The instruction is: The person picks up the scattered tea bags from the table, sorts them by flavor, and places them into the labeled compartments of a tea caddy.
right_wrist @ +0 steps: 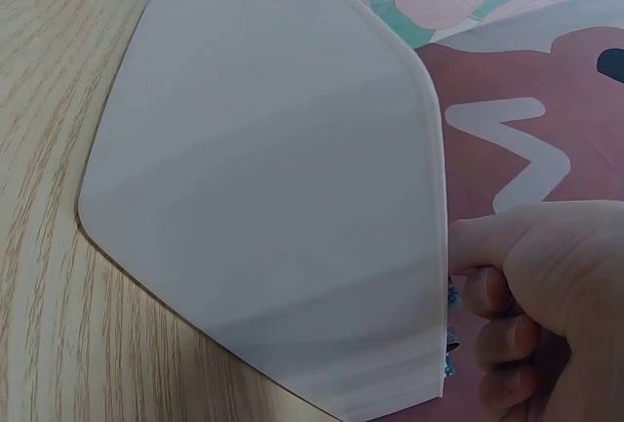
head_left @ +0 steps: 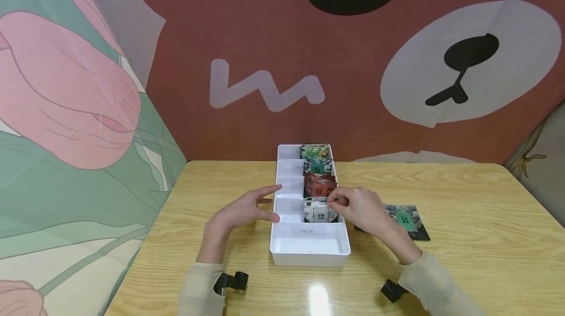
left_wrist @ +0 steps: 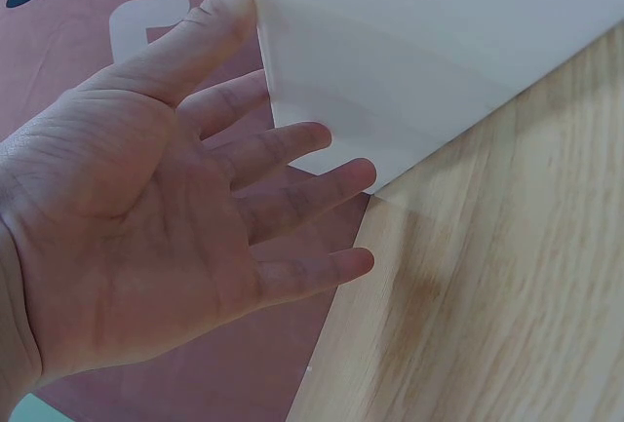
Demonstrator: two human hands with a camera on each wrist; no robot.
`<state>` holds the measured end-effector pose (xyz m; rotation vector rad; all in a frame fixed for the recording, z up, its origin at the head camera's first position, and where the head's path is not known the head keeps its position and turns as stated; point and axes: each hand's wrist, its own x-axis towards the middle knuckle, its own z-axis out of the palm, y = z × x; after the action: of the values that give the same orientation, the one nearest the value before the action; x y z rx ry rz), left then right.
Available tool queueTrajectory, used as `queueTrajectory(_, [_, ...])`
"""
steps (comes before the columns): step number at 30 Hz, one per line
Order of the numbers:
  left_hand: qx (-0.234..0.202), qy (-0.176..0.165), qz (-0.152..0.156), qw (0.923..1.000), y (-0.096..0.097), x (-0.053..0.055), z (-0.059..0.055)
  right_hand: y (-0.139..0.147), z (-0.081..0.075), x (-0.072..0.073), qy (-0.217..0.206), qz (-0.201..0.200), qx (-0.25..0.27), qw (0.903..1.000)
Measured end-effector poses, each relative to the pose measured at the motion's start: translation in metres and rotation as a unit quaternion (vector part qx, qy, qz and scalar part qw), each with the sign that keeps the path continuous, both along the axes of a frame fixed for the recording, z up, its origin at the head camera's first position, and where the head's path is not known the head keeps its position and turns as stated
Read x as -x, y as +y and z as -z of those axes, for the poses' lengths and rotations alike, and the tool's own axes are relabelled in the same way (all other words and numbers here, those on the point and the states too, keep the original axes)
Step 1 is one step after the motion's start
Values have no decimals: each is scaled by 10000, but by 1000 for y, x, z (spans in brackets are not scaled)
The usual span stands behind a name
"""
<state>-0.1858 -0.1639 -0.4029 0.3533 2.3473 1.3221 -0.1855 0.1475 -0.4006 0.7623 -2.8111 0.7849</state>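
A white divided box (head_left: pixel 310 260) stands lengthwise on the table, its compartments running away from me. My left hand (head_left: pixel 242 209) is at its left wall, thumb and fingers spread along the rim; the left wrist view shows the fingers mostly straight beside the wall. My right hand (head_left: pixel 359 208) reaches over the right rim, fingers curled, pinching the upper right corner of a white-printed sachet (head_left: pixel 321 213) in the fourth compartment from the back. Behind it stand red sachets (head_left: pixel 320 186), dark green-labelled sachets (head_left: pixel 318 166) and green-yellow sachets (head_left: pixel 314 151), each in its own compartment.
Green-labelled dark sachets (head_left: pixel 406 220) lie on the wooden table (head_left: pixel 476 227) right of the box, partly behind the right forearm. The front compartment shows a bare white floor. A printed cloth (head_left: pixel 273 129) hangs behind the table's far edge.
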Motion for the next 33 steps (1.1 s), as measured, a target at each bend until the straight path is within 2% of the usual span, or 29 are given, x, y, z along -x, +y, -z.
queueTrajectory(7, [-51, -21, 5, 10000, 0, 0, 0, -3, 4, 1, 442, -89, -57, 9990])
queueTrajectory(17, [100, -61, -115, 9999, 0, 1, 1, -4, 4, 1, 1074, -87, -73, 9941])
queueTrajectory(20, [75, -81, -112, 9999, 0, 1, 1, -3, 2, 2, 1069, -102, -48, 9942])
queueTrajectory(27, [20, -86, -42, 10000, -1, 2, 2, 8, -4, 5, 639, 25, 27, 9980])
queueTrajectory(33, [16, -71, -32, 10000, 0, 1, 1, 20, -10, 8, 440, 229, -32, 9988])
